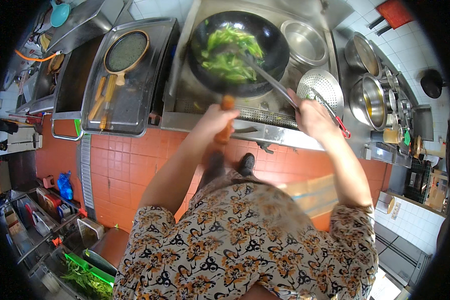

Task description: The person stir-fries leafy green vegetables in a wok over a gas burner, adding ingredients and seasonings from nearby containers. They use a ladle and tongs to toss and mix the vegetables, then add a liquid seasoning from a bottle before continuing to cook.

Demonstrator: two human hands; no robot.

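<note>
A large black wok [275,56] sits on the steel stove, with blurred cut green vegetables [236,41] in it. My left hand [221,118] grips the wok's wooden handle [228,103] on the near side. In my right hand [315,116] is the metal shaft of a long wok ladle or spatula [273,80]; its head is blurred among the vegetables, so its exact shape cannot be told. Right of the wok, by my right hand, a round perforated skimmer [318,86] lies beside red-handled tongs [344,127].
Behind the skimmer stands a steel pot [305,43]. Steel bowls [363,105] line the right counter, one with yellow liquid. On the left, a metal tray [135,97] holds a round wooden-handled pan or strainer [126,52] and several wooden-handled tools. A flattened cardboard piece [315,195] lies on the red tiled floor.
</note>
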